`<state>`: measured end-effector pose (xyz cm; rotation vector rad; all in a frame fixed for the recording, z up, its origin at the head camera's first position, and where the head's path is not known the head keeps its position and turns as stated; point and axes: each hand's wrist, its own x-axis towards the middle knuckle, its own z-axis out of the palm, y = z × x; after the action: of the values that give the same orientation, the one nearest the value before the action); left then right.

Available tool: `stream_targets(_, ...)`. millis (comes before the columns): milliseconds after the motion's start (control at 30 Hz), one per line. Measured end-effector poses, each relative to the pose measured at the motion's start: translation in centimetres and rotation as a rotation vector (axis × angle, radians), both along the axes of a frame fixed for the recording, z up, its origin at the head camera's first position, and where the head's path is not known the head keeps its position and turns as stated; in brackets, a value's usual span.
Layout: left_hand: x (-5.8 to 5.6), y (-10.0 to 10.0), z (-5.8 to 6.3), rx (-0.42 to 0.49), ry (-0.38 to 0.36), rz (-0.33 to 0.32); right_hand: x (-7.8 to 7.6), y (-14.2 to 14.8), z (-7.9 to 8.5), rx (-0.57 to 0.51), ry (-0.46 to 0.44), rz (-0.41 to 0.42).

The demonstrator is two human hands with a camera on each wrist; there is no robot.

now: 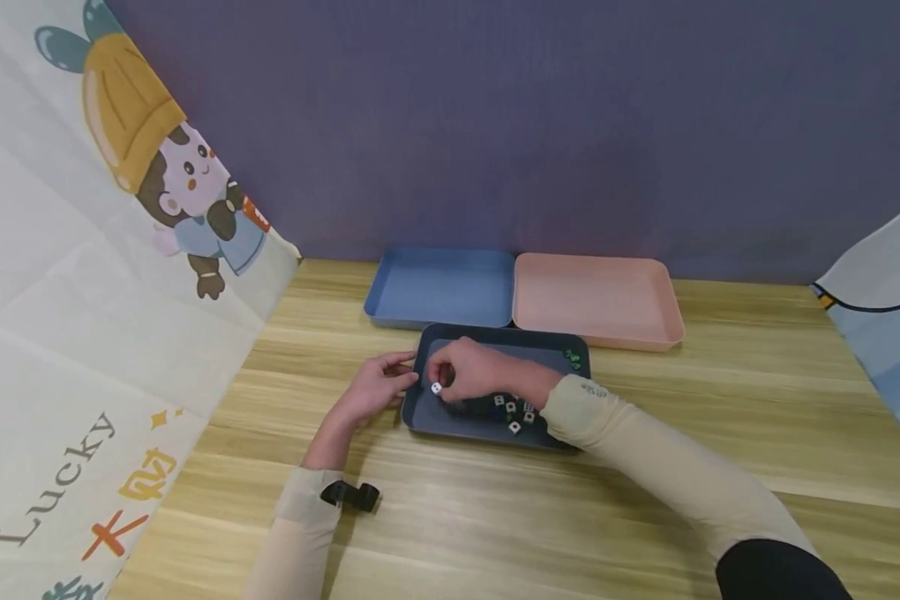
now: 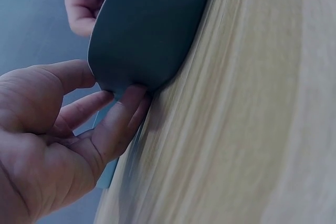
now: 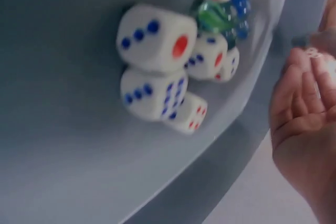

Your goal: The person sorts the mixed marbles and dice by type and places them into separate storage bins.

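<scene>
A dark tray (image 1: 468, 429) lies on the table, with several white dice (image 1: 514, 427) and green glass marbles (image 1: 573, 360) inside. Above its left part, my right hand (image 1: 476, 368) pinches a white die (image 1: 437, 388) between thumb and fingers. My left hand (image 1: 375, 387) holds the tray's left edge, its thumb at the rim and its fingers (image 2: 123, 111) against the outer wall. Close up in the right wrist view, dice (image 3: 155, 38) with red and blue dots lie beside a green marble (image 3: 215, 17) and blue marbles (image 3: 241, 6). My right forearm hides part of the tray.
Behind the dark tray, a blue tray (image 1: 442, 287) and a pink tray (image 1: 596, 300) stand side by side. They sit on a wood-grain table (image 1: 757, 400). A dark panel (image 1: 495, 125) rises at the back, and a printed white cloth (image 1: 60, 275) hangs at the left.
</scene>
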<state>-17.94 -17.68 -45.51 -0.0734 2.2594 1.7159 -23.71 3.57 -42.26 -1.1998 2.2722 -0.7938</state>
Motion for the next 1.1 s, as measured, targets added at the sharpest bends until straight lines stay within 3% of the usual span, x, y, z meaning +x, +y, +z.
stream_targets(167,-0.1,0.2,0.0,-0.008,-0.006,0.004,-0.4,1.8,0.4,-0.139,-0.029,-0.036)
stream_targets(400,0.0,0.4,0.1,-0.001,-0.019,0.005,-1.5,5.0,1.3,-0.208,-0.015,-0.191)
stream_targets(667,-0.1,0.6,0.4,0.013,-0.025,0.002,-5.5,9.5,2.7,-0.288,0.025,-0.389)
stream_targets(833,-0.5,1.0,0.2,0.022,-0.021,-0.002,-8.3,12.4,3.0,-0.303,-0.016,-0.524)
stream_targets(1100,-0.3,1.2,-0.3,0.039,-0.039,0.026,-12.1,14.8,2.9,-0.278,-0.101,-0.65)
